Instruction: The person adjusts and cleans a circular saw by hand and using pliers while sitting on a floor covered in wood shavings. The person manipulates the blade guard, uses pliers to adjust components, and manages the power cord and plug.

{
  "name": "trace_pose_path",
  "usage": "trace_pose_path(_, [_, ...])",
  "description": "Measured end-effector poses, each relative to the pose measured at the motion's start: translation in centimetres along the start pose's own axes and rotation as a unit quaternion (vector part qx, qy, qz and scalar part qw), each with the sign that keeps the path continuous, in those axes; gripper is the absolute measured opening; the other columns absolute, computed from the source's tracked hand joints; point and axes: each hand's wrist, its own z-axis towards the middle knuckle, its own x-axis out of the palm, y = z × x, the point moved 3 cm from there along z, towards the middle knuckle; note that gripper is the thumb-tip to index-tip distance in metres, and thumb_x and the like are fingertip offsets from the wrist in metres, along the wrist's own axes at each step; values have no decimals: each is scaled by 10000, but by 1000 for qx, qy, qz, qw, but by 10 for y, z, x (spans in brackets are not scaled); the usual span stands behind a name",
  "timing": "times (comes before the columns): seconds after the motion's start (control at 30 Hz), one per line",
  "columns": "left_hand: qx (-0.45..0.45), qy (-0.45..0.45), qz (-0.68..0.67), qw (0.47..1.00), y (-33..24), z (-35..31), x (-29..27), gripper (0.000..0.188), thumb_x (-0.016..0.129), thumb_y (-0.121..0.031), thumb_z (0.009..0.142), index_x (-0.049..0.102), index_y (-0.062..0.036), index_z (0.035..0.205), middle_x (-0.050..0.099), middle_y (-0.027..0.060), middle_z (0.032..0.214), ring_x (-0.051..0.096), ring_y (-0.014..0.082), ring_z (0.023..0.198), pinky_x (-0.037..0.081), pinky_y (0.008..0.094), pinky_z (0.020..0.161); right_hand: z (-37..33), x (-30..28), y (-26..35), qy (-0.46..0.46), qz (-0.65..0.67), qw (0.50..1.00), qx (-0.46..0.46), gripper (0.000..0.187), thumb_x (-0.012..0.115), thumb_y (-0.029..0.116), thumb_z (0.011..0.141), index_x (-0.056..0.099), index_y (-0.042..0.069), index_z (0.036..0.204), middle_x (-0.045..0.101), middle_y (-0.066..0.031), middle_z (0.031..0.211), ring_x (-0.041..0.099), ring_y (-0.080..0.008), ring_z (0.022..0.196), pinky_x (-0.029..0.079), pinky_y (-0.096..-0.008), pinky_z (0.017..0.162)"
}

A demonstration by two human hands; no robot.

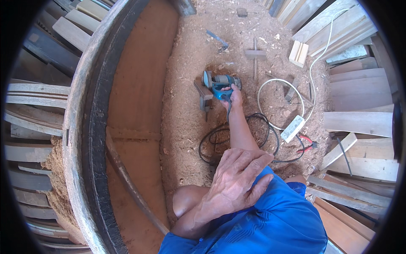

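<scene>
My right hand [235,96] reaches forward and grips the handle of a teal and grey corded electric planer [222,86], which sits low over the shavings. Just left of the planer is a small block of wood [204,90]. My left hand [239,178] crosses in front of me and rests at my right upper arm near the blue sleeve, its fingers loosely extended and holding nothing. The planer's black cord [229,112] runs back beside my forearm and lies in loops on the shavings.
Wood shavings [186,127] cover the ground. A white power strip [292,128] with a white cable and red-handled pliers [308,145] lie to the right. Farther off are a hammer-like tool [218,40] and a wooden marking gauge [255,54]. A curved wooden wall [80,110] bounds the left; planks [359,91] line the right.
</scene>
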Motion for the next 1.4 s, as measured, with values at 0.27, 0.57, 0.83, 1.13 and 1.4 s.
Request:
trace_pose_path(0.27, [8, 3, 0, 1000, 1, 1, 2, 418, 745, -184, 845, 631, -33, 1219, 649, 135, 1126, 613, 340, 992, 470, 444, 886, -6, 2, 2, -3, -17, 1000, 2, 124, 532, 251, 1049, 508, 140, 999, 573, -39, 725, 588, -196, 653, 561, -415, 660])
trace_pose_path(0.57, [7, 8, -3, 1000, -3, 1, 2, 421, 746, -193, 852, 626, -43, 1226, 646, 123, 1142, 606, 335, 991, 471, 443, 883, -6, 5, 1, 55, 83, 995, 10, 189, 539, 286, 1051, 510, 105, 1005, 577, -21, 767, 583, -151, 625, 551, -382, 640])
trace_pose_path(0.83, [0, 10, 3, 1000, -1, -1, 2, 420, 746, -196, 853, 628, -43, 1225, 651, 124, 1140, 610, 336, 991, 470, 446, 892, -9, 4, -5, 2, 34, 999, 9, 150, 552, 231, 1026, 506, 115, 944, 562, -31, 712, 576, -170, 620, 558, -393, 617])
trace_pose_path(1.13, [-2, 14, 0, 1000, -1, 1, 3, 412, 744, -195, 853, 637, -43, 1220, 654, 130, 1146, 614, 341, 1001, 473, 446, 895, -4, -1, -2, 17, -24, 1000, 7, 158, 538, 257, 1028, 523, 110, 974, 579, -63, 729, 612, -245, 684, 583, -441, 655])
trace_pose_path(1.4, [-6, 17, -3, 1000, 1, 1, 4, 408, 745, -193, 851, 639, -42, 1215, 655, 131, 1141, 617, 340, 1002, 475, 447, 890, -2, -1, -5, 24, -13, 1000, 5, 123, 536, 250, 1035, 508, 141, 986, 579, -55, 717, 610, -232, 673, 583, -439, 658])
